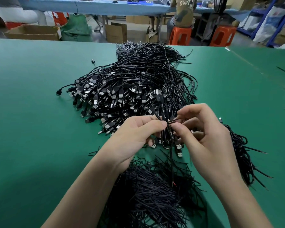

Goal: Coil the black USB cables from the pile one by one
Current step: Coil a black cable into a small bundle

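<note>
Two grips work over the green surface (39,112), and between them is one cable (163,112). It is thin, black and folded into a few narrow loops. The left grip (135,134) pinches the waist of the loops between thumb and forefinger, with its other fingers curled below. The right grip (207,139) meets it from the other side, thumb and forefinger pressed together on a short black strand at that same waist. One loop hangs just under the two thumbs. A single loose end drops straight down from there, and its tip shows a speck of red. A black plug with a silver end rises just above the grips, seemingly on the same cable.

Beyond the fingertips lies one large pile of cables (135,89), too many to count. Its silver-tipped plugs crowd the side nearest the grips and its black leads fan away. Beneath the wrists lies one heap of short, stiff black strands (148,191). Just right of the right grip lies one smaller bundle of looped black cables (242,155). Far past the pile stand two orange stools (179,36).
</note>
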`<state>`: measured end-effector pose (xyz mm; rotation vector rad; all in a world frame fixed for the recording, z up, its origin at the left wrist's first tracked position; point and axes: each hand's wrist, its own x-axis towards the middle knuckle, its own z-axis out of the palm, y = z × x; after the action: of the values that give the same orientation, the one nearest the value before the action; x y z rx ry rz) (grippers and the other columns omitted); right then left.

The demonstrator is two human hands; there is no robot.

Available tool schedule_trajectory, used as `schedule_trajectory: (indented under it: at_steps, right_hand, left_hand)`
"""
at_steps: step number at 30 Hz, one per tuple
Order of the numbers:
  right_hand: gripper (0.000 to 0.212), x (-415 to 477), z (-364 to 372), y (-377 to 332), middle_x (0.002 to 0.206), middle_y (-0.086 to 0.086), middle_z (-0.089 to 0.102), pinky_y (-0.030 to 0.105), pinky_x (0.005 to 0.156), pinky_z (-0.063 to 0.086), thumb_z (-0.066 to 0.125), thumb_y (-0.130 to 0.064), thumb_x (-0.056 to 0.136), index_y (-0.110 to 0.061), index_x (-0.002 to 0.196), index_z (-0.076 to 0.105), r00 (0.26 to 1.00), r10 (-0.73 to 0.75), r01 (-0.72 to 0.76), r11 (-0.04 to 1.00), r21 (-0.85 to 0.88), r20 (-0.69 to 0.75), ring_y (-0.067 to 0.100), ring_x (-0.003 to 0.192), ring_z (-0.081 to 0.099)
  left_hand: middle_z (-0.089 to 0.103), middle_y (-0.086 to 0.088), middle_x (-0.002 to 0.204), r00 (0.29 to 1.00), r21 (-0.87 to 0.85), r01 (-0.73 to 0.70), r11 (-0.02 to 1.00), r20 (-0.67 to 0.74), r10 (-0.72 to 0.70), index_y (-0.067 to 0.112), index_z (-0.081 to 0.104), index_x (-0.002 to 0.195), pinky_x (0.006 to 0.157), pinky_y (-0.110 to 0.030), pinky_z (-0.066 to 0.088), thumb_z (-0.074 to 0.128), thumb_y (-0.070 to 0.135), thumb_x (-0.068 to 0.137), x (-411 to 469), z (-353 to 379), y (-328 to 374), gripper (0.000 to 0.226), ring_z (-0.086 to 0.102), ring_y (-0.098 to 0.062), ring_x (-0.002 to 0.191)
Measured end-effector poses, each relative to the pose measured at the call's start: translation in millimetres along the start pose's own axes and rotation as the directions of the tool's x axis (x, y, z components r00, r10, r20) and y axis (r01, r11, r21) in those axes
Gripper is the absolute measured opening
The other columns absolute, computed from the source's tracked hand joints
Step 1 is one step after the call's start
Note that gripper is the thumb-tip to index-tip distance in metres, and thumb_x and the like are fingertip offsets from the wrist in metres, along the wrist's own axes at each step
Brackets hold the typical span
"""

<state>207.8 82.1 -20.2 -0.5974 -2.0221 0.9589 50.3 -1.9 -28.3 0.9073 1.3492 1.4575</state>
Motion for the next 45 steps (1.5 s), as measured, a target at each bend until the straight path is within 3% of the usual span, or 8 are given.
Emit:
schedule_trajectory:
  at_steps: [8, 12, 18, 25, 32, 35, 39, 45]
  right_hand:
    - [0.006, 3, -9, 2, 0.086, -0.015, 0.066, 0.019, 0.066, 0.049, 0.075, -0.024, 0.09, -0.019, 0.09, 0.071, 0.959, -0.279, 0.285, 0.941, -0.185, 0.056, 0.012, 0.081, 0.066]
    - [0.008, 0, -11, 2, 0.078, -0.017, 0.065, 0.014, 0.062, 0.045, 0.074, -0.027, 0.091, -0.023, 0.087, 0.069, 0.965, -0.256, 0.261, 0.942, -0.209, 0.049, 0.008, 0.072, 0.064]
    - [0.018, -3, 8, -1, 0.062, -0.001, 0.061, 0.03, 0.044, 0.044, 0.067, -0.02, 0.096, -0.024, 0.08, 0.062, 0.99, 0.105, -0.085, 0.975, 0.207, -0.091, 0.014, 0.045, 0.052]
    - [0.021, -3, 23, -3, 0.062, -0.002, 0.052, 0.013, 0.041, 0.029, 0.059, -0.012, 0.097, -0.014, 0.076, 0.06, 0.789, 0.596, -0.441, 0.383, 0.812, 0.148, 0.002, 0.039, 0.034]
    - [0.022, -3, 12, -10, 0.059, -0.002, 0.055, 0.015, 0.044, 0.036, 0.064, -0.013, 0.098, -0.019, 0.077, 0.067, 0.919, 0.384, -0.258, 0.754, 0.604, -0.086, 0.007, 0.045, 0.041]
    - [0.018, -4, 16, -13, 0.059, -0.002, 0.057, 0.016, 0.044, 0.038, 0.067, -0.014, 0.097, -0.018, 0.079, 0.067, 0.927, 0.357, -0.25, 0.819, 0.517, -0.116, 0.009, 0.05, 0.047]
    - [0.019, -4, 18, -14, 0.057, -0.004, 0.054, 0.014, 0.044, 0.036, 0.065, -0.012, 0.097, -0.015, 0.078, 0.065, 0.908, 0.408, -0.295, 0.783, 0.548, -0.094, 0.004, 0.048, 0.043]
    - [0.019, -3, 18, -7, 0.058, -0.003, 0.052, 0.014, 0.047, 0.035, 0.062, -0.011, 0.097, -0.014, 0.079, 0.065, 0.83, 0.554, -0.412, 0.523, 0.746, 0.07, 0.003, 0.04, 0.034]
  left_hand:
    - [0.058, 0.016, 0.067, 0.981, 0.141, 0.088, 0.986, 0.157, -0.11, 0.031, 0.071, 0.061, 0.073, -0.029, 0.042, 0.068, 0.038, 0.082, -3, 0, 1, 0.022, 0.053, 0.001, 0.066]
    - [0.06, 0.0, 0.083, 0.977, 0.106, 0.134, 0.985, 0.151, -0.15, 0.005, 0.073, 0.087, 0.082, -0.033, 0.044, 0.069, 0.044, 0.078, -3, -1, 0, 0.04, 0.054, -0.012, 0.083]
    - [0.064, -0.001, 0.073, 0.995, 0.267, -0.096, 0.959, 0.04, 0.089, 0.02, 0.076, 0.08, 0.065, -0.021, 0.045, 0.07, 0.033, 0.095, -8, 3, 8, 0.021, 0.055, -0.007, 0.067]
    - [0.066, 0.009, 0.065, 0.791, 0.78, -0.357, 0.514, -0.04, 0.61, 0.03, 0.078, 0.094, 0.063, -0.027, 0.051, 0.074, 0.031, 0.089, -12, 17, 3, 0.006, 0.061, -0.012, 0.062]
    - [0.081, -0.001, 0.091, 0.974, 0.23, -0.221, 0.948, 0.004, 0.226, 0.032, 0.078, 0.095, 0.058, -0.021, 0.055, 0.051, 0.045, 0.105, -11, 7, 12, 0.032, 0.078, -0.015, 0.081]
    - [0.08, -0.003, 0.088, 0.968, 0.192, -0.235, 0.953, -0.041, 0.247, 0.023, 0.079, 0.097, 0.064, -0.019, 0.054, 0.073, 0.025, 0.096, -9, 6, 8, 0.007, 0.073, -0.009, 0.077]
    - [0.079, -0.003, 0.1, 0.959, 0.107, -0.252, 0.962, -0.104, 0.263, 0.031, 0.063, 0.128, 0.077, -0.023, 0.057, 0.085, 0.014, 0.083, -7, 3, 7, 0.053, 0.072, -0.014, 0.087]
    - [0.072, 0.019, 0.1, 0.837, 0.586, -0.43, 0.687, -0.026, 0.546, 0.036, 0.073, 0.124, 0.077, -0.019, 0.046, 0.081, 0.014, 0.086, -8, 11, 9, 0.045, 0.065, -0.01, 0.093]
